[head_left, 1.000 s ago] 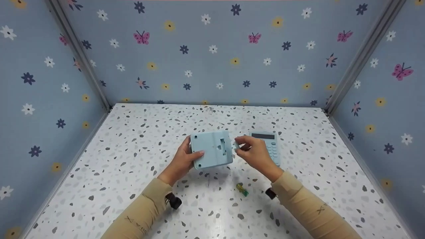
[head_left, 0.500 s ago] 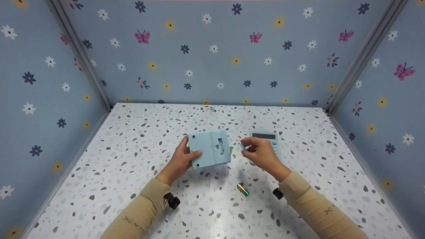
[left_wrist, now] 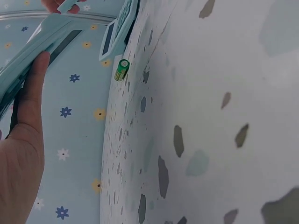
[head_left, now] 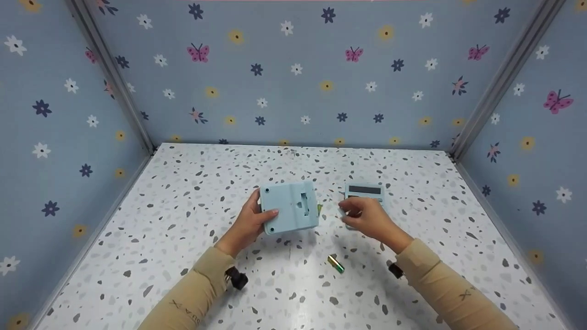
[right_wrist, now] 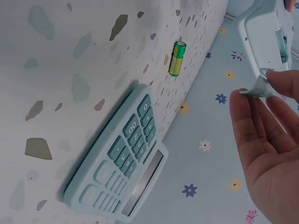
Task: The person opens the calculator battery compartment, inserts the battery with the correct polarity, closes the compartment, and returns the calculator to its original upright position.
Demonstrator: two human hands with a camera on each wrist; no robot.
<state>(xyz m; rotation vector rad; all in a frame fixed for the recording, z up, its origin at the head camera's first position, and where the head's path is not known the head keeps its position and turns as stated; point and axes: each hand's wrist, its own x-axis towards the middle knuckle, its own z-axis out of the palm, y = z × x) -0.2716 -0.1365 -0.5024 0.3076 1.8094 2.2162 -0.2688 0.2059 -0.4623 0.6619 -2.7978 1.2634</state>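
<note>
My left hand (head_left: 245,224) grips a light blue calculator (head_left: 286,208) above the table, its back turned up and the battery slot (head_left: 304,204) uncovered. The thumb lies across the back. My right hand (head_left: 373,219) pinches a small light blue battery cover (right_wrist: 258,88) between thumb and fingertips, apart from the held calculator. Below that hand a second light blue calculator (right_wrist: 126,158) lies keys up on the table, partly hidden in the head view. A green and yellow battery (head_left: 336,264) lies on the table between the forearms. Another green piece (head_left: 319,209) peeks out beside the held calculator's right edge.
The white speckled table (head_left: 206,178) is enclosed by blue flowered panels (head_left: 293,101) at the back and both sides. Grey metal posts (head_left: 504,78) stand at the corners. Black wrist cameras (head_left: 237,278) hang under the sleeves.
My right hand has moved right, away from the held calculator, with the battery cover, and now overlaps the second calculator. The held calculator has shifted slightly left, and the green piece beside it has come into view.
</note>
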